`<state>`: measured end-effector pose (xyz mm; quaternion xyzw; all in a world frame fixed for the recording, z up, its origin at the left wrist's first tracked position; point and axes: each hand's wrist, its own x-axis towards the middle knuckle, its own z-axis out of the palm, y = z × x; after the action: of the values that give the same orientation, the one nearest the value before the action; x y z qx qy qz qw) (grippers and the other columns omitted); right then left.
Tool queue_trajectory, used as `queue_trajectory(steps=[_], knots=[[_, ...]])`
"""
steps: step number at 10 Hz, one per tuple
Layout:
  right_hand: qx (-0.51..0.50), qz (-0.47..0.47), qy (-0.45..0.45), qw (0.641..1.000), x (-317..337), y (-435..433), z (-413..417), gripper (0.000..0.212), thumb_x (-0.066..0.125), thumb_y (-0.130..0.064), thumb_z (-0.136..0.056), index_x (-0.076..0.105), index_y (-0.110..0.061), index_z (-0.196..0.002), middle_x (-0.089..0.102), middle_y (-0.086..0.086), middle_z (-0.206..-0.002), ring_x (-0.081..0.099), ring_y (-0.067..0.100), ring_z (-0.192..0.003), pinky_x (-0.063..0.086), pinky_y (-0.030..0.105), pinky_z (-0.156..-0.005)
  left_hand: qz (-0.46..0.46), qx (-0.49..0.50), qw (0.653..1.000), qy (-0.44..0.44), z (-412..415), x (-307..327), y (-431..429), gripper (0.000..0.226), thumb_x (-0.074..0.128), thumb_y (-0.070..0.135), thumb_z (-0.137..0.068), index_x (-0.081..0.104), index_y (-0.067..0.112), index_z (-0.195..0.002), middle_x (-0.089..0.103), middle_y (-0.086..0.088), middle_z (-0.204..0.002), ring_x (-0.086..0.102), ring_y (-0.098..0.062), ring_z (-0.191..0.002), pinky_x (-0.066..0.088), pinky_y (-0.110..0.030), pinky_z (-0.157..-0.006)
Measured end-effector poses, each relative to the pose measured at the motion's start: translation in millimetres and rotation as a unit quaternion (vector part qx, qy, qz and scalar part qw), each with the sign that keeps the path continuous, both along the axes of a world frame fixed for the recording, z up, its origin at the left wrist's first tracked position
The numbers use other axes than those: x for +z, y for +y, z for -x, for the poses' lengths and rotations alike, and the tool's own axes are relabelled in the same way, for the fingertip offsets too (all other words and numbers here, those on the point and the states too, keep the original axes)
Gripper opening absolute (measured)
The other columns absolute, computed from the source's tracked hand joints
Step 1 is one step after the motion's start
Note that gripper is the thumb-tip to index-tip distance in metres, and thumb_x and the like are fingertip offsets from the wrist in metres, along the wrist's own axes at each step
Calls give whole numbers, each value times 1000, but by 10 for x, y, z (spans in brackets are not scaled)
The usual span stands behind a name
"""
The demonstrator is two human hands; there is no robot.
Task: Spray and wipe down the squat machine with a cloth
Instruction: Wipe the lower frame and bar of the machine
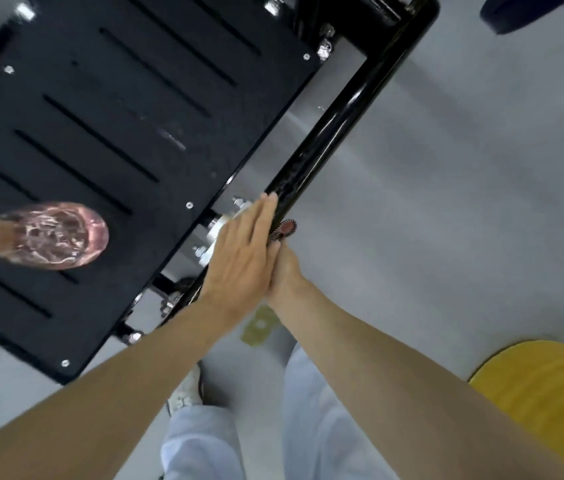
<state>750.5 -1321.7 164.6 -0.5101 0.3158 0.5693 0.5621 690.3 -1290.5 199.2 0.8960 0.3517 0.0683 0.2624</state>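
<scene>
Bent over the squat machine (372, 19), I lay my left hand (239, 261) flat along its black side bar (336, 133), fingers straight and together. It covers most of my right hand (285, 275), so I cannot tell how those fingers are set. Only a reddish scrap of cloth (287, 229) with a stitched edge shows just beyond, against the bar. A spray bottle (55, 235) of pinkish liquid sits on the slotted footplate (107, 98) (blurred, its head cut off at the left edge). A yellow shape (543, 386) is cropped at lower right.
</scene>
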Motion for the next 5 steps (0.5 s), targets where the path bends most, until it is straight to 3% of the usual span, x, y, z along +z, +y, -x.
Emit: queue_trajectory(steps=[1,2,3,4,5], knots=[[21,29,-26,999,58,-98,496,40,29,-22,-104,43,-9,-140,58,5,-131,49,24,-129,47,21,-77,-8,-25,999,30,556,4,-197,60,57,9,-87,35,4,-142,49,-12,-137,47,-24,-118,47,-41,-96],[30,80,-16,996,204,-214,955,39,33,-20,-103,43,-9,-139,48,13,-143,46,27,-131,46,29,-86,58,-15,997,45,969,121,-254,56,51,9,-90,33,6,-143,46,-13,-139,49,-26,-119,46,-45,-97],[21,128,-27,991,139,-268,1322,38,33,-15,-103,46,-7,-138,55,16,-133,53,32,-123,48,33,-88,68,-6,993,95,1442,70,-238,52,45,7,-95,32,6,-145,42,-12,-142,44,-27,-126,40,-45,-104],[-8,134,-9,991,154,-378,1765,31,36,-11,-101,59,-9,-121,67,11,-103,66,22,-87,54,24,-59,62,1,992,114,2015,24,-278,53,53,0,-90,39,5,-141,48,-13,-137,48,-29,-120,43,-44,-100],[2,138,3,990,184,-459,2193,23,43,-7,-96,66,-7,-100,67,13,-95,64,23,-80,56,32,-70,77,40,987,137,2504,4,-304,49,49,0,-92,40,6,-140,45,-12,-140,45,-30,-124,39,-44,-103]])
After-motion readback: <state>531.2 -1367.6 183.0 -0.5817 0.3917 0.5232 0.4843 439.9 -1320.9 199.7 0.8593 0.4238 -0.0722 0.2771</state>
